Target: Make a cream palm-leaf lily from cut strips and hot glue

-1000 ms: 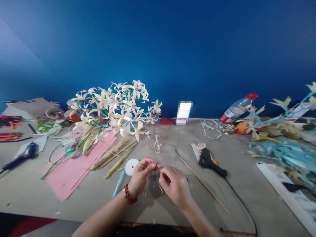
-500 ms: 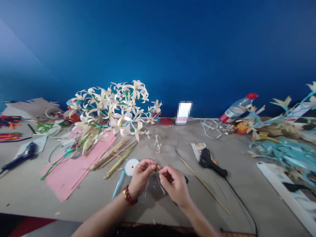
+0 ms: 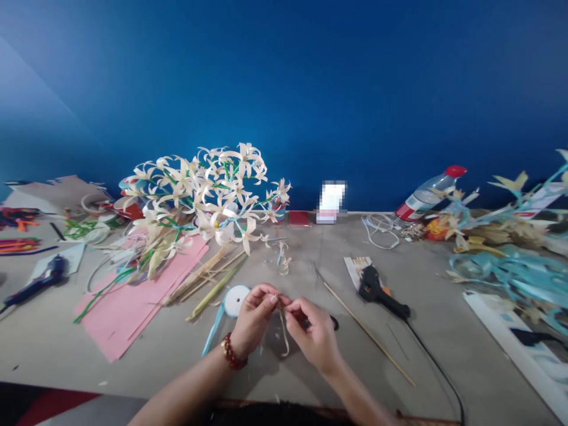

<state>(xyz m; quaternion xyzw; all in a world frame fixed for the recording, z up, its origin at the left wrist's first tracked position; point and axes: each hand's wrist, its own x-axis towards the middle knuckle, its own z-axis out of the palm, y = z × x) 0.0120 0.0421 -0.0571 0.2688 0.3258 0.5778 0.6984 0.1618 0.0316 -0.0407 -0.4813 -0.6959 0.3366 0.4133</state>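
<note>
Beige strip [image 3: 284,334] pinched by left hand [image 3: 256,315], right hand [image 3: 316,337] curled alongside, grip unclear

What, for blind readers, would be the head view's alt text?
A left hand pinches a thin strip, the right hand beside it, over a grey table. White artificial flowers fill the back left; a black hot-glue gun lies at right.

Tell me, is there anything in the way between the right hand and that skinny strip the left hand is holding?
Nothing visible is in the way. The left hand pinches the pale strip near its top, and the right hand is close beside it; whether it touches is too small to tell.
</note>
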